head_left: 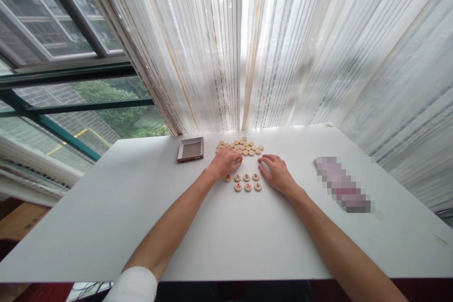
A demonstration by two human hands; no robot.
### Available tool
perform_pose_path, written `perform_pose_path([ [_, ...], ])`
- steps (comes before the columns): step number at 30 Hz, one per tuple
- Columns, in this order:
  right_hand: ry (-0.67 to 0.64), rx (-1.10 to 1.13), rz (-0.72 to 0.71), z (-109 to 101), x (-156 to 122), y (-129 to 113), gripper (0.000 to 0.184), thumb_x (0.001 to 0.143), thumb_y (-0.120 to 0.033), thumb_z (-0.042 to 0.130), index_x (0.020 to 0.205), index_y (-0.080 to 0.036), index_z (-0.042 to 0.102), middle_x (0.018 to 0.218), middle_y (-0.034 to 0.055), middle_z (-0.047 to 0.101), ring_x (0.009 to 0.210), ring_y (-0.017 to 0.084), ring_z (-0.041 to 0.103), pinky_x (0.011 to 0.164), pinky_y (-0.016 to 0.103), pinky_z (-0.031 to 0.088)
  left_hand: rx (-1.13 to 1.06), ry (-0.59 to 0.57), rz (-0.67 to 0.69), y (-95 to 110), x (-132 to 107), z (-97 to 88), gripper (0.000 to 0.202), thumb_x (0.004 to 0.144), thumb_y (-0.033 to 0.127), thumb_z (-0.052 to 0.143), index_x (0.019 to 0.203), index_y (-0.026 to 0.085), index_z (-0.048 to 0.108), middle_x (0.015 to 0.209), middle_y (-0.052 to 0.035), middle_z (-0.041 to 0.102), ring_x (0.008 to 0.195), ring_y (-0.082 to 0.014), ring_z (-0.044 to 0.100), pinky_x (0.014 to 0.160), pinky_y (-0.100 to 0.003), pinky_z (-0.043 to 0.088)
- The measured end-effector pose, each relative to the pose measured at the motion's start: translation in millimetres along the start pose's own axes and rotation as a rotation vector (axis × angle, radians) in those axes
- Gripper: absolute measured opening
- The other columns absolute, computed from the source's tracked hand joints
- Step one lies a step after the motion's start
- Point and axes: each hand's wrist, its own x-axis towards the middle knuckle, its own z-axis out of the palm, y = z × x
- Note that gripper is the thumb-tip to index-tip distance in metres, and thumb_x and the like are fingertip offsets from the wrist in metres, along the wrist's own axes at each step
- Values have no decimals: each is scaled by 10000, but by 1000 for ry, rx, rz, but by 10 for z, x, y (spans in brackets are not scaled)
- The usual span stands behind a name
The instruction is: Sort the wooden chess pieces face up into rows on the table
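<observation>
Both my hands rest on a white table. My left hand lies curled over the near edge of a cluster of several round wooden game discs, lying blank side up; its fingers are bent on the discs. My right hand lies palm down a little to the right, its fingers close together and pointing at the cluster. Between and just below the hands lie several discs turned face up with red or black characters, set in two short rows.
A shallow dark-red box sits left of the disc cluster. A blurred-out oblong object lies on the table's right side. Sheer striped curtains hang behind the table; a window is at the left.
</observation>
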Motion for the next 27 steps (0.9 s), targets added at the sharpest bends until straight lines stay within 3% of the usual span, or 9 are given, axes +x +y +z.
perform_pose_path([
  [5,76,42,-24,-109,4,-109,306,967,-290,494,1250,-240,598,1252,120,601,1171,294,565,974,502,496,-105,119,-76,59,-125,-215,111,866,254,633,942,211,702,933,-34,732,870,-187,677,847,-355,530],
  [8,158,172,-95,-208,-18,-281,308,976,-267,497,1271,-256,583,1222,114,609,1153,277,583,973,483,516,-487,200,-224,178,-328,-312,212,848,332,681,1017,203,687,1015,-47,730,868,-173,701,791,-309,572],
  [11,129,280,-201,-254,-82,-495,323,956,-262,557,1278,-269,575,1214,103,617,1130,255,599,966,446,531,-785,155,-283,352,-566,-274,277,854,374,687,1049,177,681,1011,-74,732,890,-186,706,776,-310,599],
  [15,24,391,-315,-204,-195,-736,342,919,-254,610,1258,-280,573,1137,93,636,1016,229,644,870,389,571,-1012,130,-333,526,-817,-119,260,853,359,701,1007,150,685,996,-88,732,886,-184,703,819,-330,605],
  [19,4,432,-346,-146,-254,-836,272,907,-192,610,1169,-266,604,1034,75,650,889,195,658,764,330,576,-1075,31,-318,574,-928,-76,247,840,350,722,984,151,700,1002,-89,731,909,-196,706,846,-336,600],
  [27,-22,475,-340,-199,-262,-847,273,936,-178,597,1194,-266,614,976,68,669,848,181,652,738,320,572,-1174,9,-387,585,-930,-76,294,879,402,676,993,131,680,978,-112,739,927,-230,726,857,-353,587],
])
